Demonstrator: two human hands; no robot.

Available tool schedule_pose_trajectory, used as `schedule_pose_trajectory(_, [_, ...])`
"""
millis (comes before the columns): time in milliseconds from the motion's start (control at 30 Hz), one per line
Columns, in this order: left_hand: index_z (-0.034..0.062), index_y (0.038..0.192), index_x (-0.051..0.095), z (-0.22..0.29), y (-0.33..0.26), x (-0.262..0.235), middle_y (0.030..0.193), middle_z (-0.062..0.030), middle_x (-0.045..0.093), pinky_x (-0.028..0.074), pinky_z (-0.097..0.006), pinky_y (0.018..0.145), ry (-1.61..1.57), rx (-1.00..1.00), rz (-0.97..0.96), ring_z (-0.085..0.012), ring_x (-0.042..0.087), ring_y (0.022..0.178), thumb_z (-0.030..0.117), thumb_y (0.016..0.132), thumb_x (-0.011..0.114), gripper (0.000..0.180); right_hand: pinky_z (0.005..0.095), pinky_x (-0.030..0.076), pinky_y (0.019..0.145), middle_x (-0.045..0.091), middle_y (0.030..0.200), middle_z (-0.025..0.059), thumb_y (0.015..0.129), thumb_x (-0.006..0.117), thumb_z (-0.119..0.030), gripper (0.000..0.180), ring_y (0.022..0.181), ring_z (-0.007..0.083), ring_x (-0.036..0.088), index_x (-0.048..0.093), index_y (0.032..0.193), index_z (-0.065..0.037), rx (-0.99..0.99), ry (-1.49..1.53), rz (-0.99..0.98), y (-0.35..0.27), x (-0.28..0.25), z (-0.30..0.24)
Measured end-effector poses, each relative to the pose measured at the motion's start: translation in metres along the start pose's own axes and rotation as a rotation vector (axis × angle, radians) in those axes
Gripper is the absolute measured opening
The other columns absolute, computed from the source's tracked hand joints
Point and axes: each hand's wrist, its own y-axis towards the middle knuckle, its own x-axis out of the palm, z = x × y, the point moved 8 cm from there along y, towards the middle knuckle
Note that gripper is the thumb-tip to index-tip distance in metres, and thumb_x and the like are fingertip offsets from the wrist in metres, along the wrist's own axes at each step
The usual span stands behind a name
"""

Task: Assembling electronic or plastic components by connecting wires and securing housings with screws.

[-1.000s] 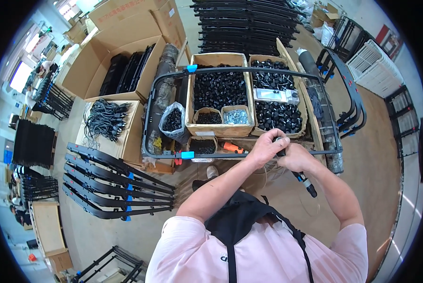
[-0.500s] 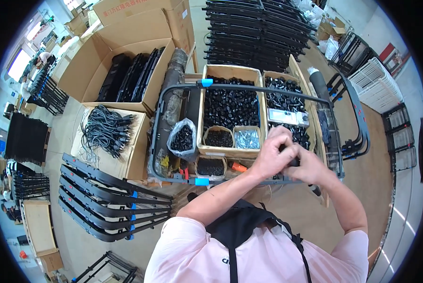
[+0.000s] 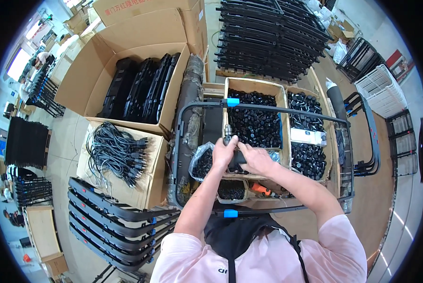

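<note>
Your left grip (image 3: 223, 153) is closed around the power tool (image 3: 236, 161) behind its chuck (image 3: 228, 129); your right grip (image 3: 257, 160) lies against the tool body, its closure not discernible. The chuck points away from you, apart from the black frame (image 3: 176, 151) surrounding both grips in view. Blue clips (image 3: 232, 102) are already on its far and near rails; fastenings done or left cannot be counted. Left of the grips, similar frames (image 3: 132, 216) carry matching clips

Left grip (image 3: 224, 152) holds a tool (image 3: 237, 159); right grip (image 3: 255, 159) apparently touches it.
</note>
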Motion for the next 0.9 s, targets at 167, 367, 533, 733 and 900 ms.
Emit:
schedule_pose_trajectory(167, [-0.0029, 0.101, 0.070, -0.001, 0.043, -0.023, 0.100, -0.0263, 0.074, 0.053, -0.048, 0.087, 0.281, 0.013, 0.095, -0.0390, 0.072, 0.095, 0.060, 0.092, 0.070, 0.064, 0.0510, 0.059, 0.087, 0.069, 0.110, 0.0243, 0.081, 0.081, -0.024, 0.081, 0.096, 0.0447, 0.072, 0.040, 0.146, 0.001, 0.044, 0.045, -0.004, 0.045, 0.027, 0.011])
schedule_pose_trajectory(367, [-0.0012, 0.094, 0.071, 0.007, 0.059, -0.023, 0.098, -0.0260, 0.075, 0.053, -0.052, 0.089, 0.387, 0.049, 0.103, -0.0441, 0.071, 0.099, 0.059, 0.093, 0.068, 0.061, 0.0502, 0.059, 0.087, 0.070, 0.112, 0.0269, 0.080, 0.082, -0.025, 0.082, 0.099, 0.0438, 0.072, 0.041, 0.145, 0.002, 0.106, 0.060, -0.050, 0.060, 0.028, 0.019])
schedule_pose_trajectory(533, [-0.0021, 0.092, 0.069, 0.005, 0.062, -0.022, 0.096, -0.0263, 0.074, 0.053, -0.051, 0.087, 0.372, 0.063, 0.095, -0.0442, 0.070, 0.099, 0.063, 0.093, 0.067, 0.065, 0.0505, 0.059, 0.087, 0.070, 0.115, 0.0278, 0.079, 0.083, -0.025, 0.079, 0.097, 0.0445, 0.072, 0.044, 0.141, 0.004, 0.095, 0.074, -0.055, 0.064, 0.031, 0.023])
schedule_pose_trajectory(733, [-0.0011, 0.094, 0.069, 0.006, 0.067, -0.022, 0.098, -0.0260, 0.074, 0.053, -0.052, 0.089, 0.420, 0.074, 0.093, -0.0451, 0.070, 0.099, 0.062, 0.095, 0.065, 0.063, 0.0504, 0.059, 0.086, 0.071, 0.112, 0.0278, 0.079, 0.082, -0.024, 0.076, 0.097, 0.0448, 0.072, 0.044, 0.138, 0.004, 0.111, 0.098, -0.054, 0.066, 0.032, 0.025])
schedule_pose_trajectory(900, [-0.0026, 0.104, 0.067, 0.013, 0.072, -0.020, 0.106, -0.0308, 0.073, 0.053, -0.055, 0.093, 0.522, 0.065, 0.074, -0.0490, 0.069, 0.106, 0.063, 0.097, 0.060, 0.066, 0.0507, 0.059, 0.085, 0.072, 0.110, 0.0278, 0.078, 0.082, -0.025, 0.076, 0.097, 0.0456, 0.072, 0.044, 0.138, 0.003, 0.111, 0.143, 0.007, 0.070, 0.041, 0.032])
